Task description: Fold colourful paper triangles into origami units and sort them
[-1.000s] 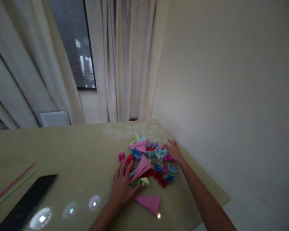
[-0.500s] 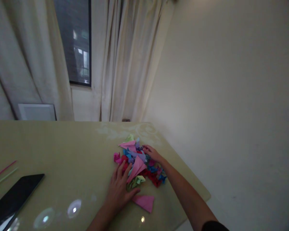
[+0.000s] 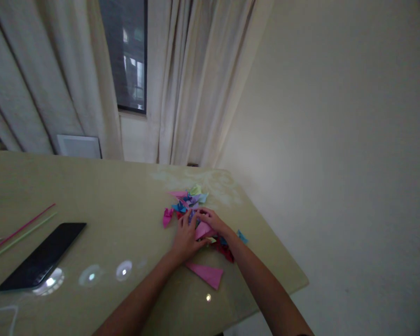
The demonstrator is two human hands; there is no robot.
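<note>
A heap of folded and crumpled coloured paper (image 3: pixel 192 200) lies near the right end of the table, in pink, purple, blue, red and pale green. My left hand (image 3: pixel 187 238) rests on the near left side of the heap, fingers spread and thumb stretched right. Coming in from the right, my right hand (image 3: pixel 213 220) lies over the middle, its fingers slightly bent and their tips close to my left fingers. Between the hands shows a pink folded paper (image 3: pixel 203 230). Another pink folded paper (image 3: pixel 208 275) lies apart, nearer me. The hands hide part of the heap.
A black tablet or phone (image 3: pixel 44 256) lies on the glossy table (image 3: pixel 126 200) at left, beside a pink stick (image 3: pixel 24 226) and a pale green stick (image 3: pixel 24 235). A white cable (image 3: pixel 14 313) shows at lower left. The wall (image 3: pixel 318 163) stands close on the right.
My right hand has moved left across the heap, up to my left hand. Some papers between them have shifted. The view has also turned, bringing more of the table's left into sight.
</note>
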